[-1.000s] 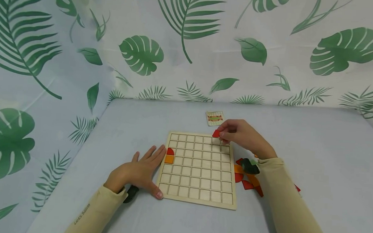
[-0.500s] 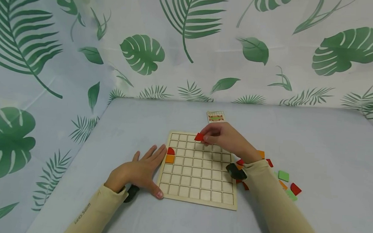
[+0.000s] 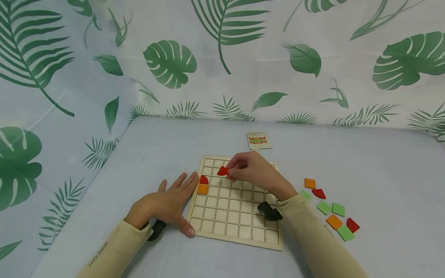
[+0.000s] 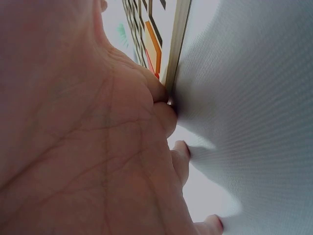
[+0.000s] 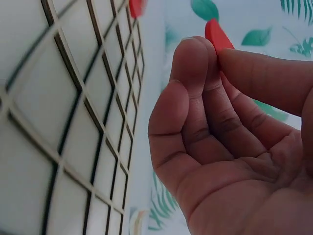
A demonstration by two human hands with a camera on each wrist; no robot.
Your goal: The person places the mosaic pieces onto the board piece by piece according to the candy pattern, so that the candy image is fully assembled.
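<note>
My right hand pinches a red quarter-round piece between thumb and fingertips, above the upper left part of the wooden grid board. In the right wrist view the red piece stands up from the fingertips of the hand, off the board. At the board's left edge, my left hand lies with fingers spread, thumb at the near corner. Beside its fingers, a red piece sits in a cell directly above an orange square. The left wrist view shows the palm against the board's side.
Right of the board lie loose pieces, among them an orange square, a red piece and a green square. A small pattern card lies behind the board. My right sleeve hides part of the table.
The right hand has moved left and slightly nearer across the board, carrying the red piece. The card and the loose pieces on the right have come into fuller view. The left hand has stayed put.
</note>
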